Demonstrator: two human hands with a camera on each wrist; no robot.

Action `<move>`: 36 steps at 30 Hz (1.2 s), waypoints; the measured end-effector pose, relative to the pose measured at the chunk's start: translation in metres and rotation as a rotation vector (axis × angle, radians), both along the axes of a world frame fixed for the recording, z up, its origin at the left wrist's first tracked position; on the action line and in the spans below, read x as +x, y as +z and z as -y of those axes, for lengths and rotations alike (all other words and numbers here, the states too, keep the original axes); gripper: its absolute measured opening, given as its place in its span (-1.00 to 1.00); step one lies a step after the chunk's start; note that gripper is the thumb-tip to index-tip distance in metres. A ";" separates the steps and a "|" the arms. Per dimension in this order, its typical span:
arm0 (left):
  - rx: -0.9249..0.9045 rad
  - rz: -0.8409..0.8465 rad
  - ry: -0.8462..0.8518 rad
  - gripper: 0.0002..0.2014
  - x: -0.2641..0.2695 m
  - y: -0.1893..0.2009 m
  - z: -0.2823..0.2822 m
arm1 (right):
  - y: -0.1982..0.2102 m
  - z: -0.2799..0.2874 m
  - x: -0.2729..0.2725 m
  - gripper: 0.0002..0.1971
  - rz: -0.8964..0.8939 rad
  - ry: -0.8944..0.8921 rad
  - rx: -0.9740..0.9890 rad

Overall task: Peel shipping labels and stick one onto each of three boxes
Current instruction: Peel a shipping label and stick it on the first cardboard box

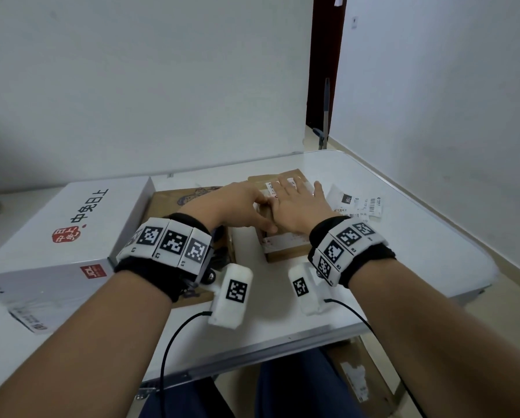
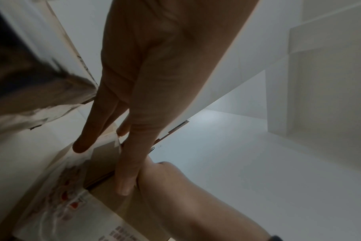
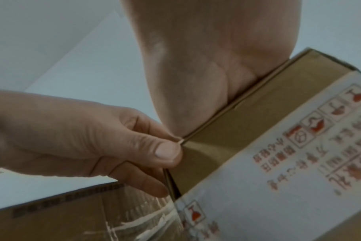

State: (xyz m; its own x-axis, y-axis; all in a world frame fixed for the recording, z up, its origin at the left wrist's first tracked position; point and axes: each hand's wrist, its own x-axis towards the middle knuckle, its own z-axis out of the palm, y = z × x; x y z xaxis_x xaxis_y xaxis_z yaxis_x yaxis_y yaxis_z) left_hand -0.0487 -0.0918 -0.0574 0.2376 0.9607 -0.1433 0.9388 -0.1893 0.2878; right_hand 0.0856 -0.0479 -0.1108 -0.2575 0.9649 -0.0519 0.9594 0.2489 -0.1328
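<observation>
A small brown box (image 1: 285, 248) with a red-printed white sticker on its front sits mid-table. My right hand (image 1: 294, 194) lies flat on its top, fingers straight, pressing a white shipping label (image 1: 291, 181) down. My left hand (image 1: 264, 212) pinches the box's near-left top corner between thumb and curled fingers, as the right wrist view shows of this left hand (image 3: 171, 146) and the box (image 3: 237, 130). There my right hand (image 3: 206, 65) shows only as a palm pressed on the top edge. Most of the label is hidden under my fingers.
A flat brown box (image 1: 174, 200) lies under my left wrist. A large white box (image 1: 71, 230) with red and black print fills the table's left. Loose labels (image 1: 358, 203) lie right of the small box. The white table (image 1: 403, 236) ends near a wall; cardboard (image 1: 361, 378) lies on the floor.
</observation>
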 end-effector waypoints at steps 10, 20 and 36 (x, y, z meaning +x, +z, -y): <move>0.005 -0.022 0.009 -0.42 0.000 -0.002 -0.002 | -0.005 0.011 0.009 -0.42 -0.021 0.018 0.048; -0.017 -0.036 0.036 -0.27 0.000 -0.001 -0.001 | -0.003 0.017 0.014 -0.41 -0.005 0.037 0.036; -0.035 -0.023 0.036 -0.26 0.001 -0.002 -0.002 | 0.000 0.021 0.018 -0.39 0.006 0.011 -0.003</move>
